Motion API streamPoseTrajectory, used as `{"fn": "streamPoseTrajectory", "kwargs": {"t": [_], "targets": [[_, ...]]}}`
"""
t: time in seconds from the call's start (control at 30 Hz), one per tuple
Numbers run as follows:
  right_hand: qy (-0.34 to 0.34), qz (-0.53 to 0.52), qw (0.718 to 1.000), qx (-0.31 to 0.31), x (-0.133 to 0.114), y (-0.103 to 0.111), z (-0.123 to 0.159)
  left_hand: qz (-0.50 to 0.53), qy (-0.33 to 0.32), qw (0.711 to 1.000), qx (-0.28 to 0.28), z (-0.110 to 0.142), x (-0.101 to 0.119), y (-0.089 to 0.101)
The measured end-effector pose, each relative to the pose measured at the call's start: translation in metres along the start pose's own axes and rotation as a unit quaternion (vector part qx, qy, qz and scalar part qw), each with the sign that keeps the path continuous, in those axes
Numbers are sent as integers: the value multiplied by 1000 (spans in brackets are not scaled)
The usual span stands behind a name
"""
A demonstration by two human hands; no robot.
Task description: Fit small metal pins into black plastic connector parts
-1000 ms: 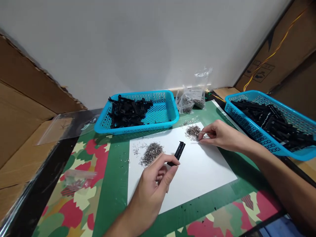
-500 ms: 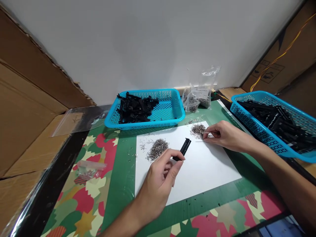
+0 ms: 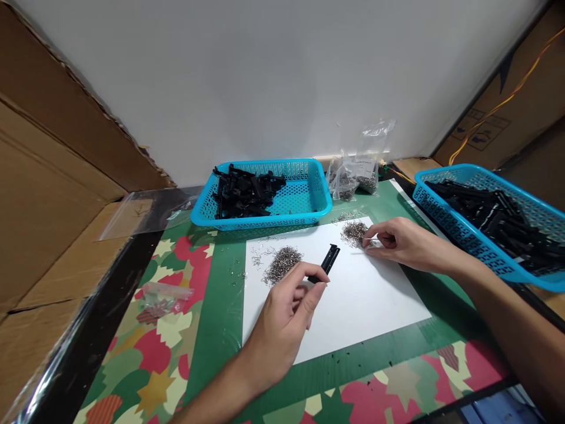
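Plastic part [image 3: 330, 259] looks black, narrow, and grooved lengthwise.

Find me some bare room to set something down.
The white sheet is bare between the left hand, the right hand and its near edge. The left basket is mostly open right of its black parts. Crowded: left wire pile, right wire pile, right basket.
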State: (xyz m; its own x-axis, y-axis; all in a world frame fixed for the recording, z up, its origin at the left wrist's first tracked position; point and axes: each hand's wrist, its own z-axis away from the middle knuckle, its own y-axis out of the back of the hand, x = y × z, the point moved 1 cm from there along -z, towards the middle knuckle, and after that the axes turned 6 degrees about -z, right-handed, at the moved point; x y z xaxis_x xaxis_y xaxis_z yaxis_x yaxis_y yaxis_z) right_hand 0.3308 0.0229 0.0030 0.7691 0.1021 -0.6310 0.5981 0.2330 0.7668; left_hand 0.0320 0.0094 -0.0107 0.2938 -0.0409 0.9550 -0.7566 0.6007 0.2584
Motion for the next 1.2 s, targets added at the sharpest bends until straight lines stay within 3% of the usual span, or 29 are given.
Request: {"fn": "streamPoseTrajectory", "kwargs": {"t": [0.27, 0.47, 1.0, 1.2], "targets": [[-1, 0, 1000, -21, -4, 3, 3, 10, 0, 1000, -3, 2, -1, 0], [-9, 3, 1000, -3, 0, 5, 4, 13, 1, 1000, -5, 1, -1, 0], [36, -35, 992, -117, -9, 1, 10, -17, -4, 1000, -3, 0, 1, 0], [25, -85, 991, -96, -10, 0, 11, -26, -8, 1000, -4, 1, 3, 0]]}}
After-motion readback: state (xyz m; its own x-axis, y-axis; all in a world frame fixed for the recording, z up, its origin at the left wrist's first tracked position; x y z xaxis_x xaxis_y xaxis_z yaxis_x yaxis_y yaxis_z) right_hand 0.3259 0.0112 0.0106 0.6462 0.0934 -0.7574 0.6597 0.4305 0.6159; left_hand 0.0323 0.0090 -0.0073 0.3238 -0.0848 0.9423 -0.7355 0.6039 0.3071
